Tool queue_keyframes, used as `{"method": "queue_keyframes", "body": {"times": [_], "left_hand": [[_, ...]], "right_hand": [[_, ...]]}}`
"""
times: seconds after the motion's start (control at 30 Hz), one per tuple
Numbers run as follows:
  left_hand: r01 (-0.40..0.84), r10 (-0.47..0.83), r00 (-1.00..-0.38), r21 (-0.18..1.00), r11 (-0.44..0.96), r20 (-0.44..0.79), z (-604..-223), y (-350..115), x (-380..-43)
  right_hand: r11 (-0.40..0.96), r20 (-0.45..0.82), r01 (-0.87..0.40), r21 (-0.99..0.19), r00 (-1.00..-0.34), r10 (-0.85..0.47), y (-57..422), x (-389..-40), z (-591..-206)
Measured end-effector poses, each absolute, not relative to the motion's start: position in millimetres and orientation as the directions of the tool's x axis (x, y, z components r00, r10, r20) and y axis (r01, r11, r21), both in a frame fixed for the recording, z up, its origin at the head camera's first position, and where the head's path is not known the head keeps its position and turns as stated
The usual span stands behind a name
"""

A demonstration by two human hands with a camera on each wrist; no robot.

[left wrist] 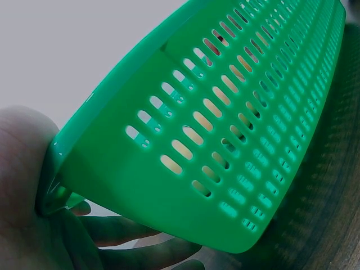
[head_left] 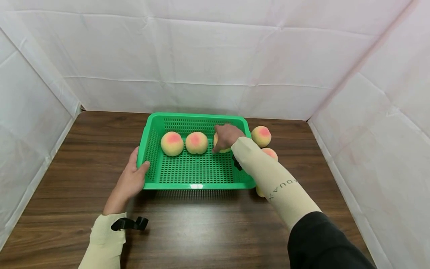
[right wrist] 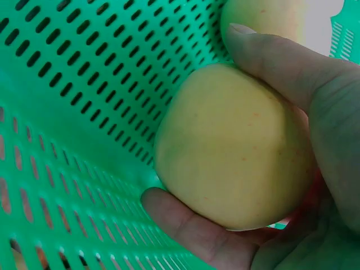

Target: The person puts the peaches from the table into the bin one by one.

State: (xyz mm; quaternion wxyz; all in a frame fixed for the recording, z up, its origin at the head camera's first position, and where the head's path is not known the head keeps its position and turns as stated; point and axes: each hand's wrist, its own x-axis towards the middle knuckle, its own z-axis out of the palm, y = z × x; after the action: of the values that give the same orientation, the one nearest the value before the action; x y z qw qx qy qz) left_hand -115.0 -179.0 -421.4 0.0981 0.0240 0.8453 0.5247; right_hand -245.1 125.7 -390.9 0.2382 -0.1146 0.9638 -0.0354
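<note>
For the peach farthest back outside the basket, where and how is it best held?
Likely around the middle of that peach, coming from above and its right: its round sides look fullest there, and the basket stands close on its left.

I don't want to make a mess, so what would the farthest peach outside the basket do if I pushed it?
That peach would probably roll, since it looks round and sits on a flat table. Pushed toward the green basket, it might stop soon, as the basket's side is close. It seems likely to keep its shape, looking full and smooth.
</note>
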Motion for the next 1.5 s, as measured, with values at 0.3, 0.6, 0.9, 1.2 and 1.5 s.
{"method": "queue_keyframes", "body": {"times": [0.3,0.6,0.9,1.2,1.5], "left_hand": [[-0.054,0.144,-0.981,0.893,0.448,-0.131,-419.0,-178.2,-115.9],[-0.046,0.156,-0.979,0.897,0.439,-0.127,-420.8,-177.4,-116.2],[-0.059,0.153,-0.978,0.895,0.442,-0.140,-421.9,-177.8,-114.8],[-0.064,0.141,-0.980,0.888,0.455,-0.143,-421.9,-177.0,-114.4],[-0.060,0.144,-0.980,0.889,0.455,-0.140,-420.9,-179.0,-114.3]], "right_hand": [[0.972,-0.457,-0.203,-0.120,-0.858,-0.235,124.6,-244.5,-398.4],[0.976,-0.394,-0.184,-0.120,-0.893,-0.216,124.2,-243.3,-407.7],[0.974,-0.351,-0.184,-0.133,-0.910,-0.220,126.0,-239.6,-412.5],[0.970,-0.352,-0.202,-0.137,-0.905,-0.238,129.7,-237.6,-410.1],[0.959,-0.339,-0.260,-0.115,-0.897,-0.284,129.5,-237.9,-396.3]]}}
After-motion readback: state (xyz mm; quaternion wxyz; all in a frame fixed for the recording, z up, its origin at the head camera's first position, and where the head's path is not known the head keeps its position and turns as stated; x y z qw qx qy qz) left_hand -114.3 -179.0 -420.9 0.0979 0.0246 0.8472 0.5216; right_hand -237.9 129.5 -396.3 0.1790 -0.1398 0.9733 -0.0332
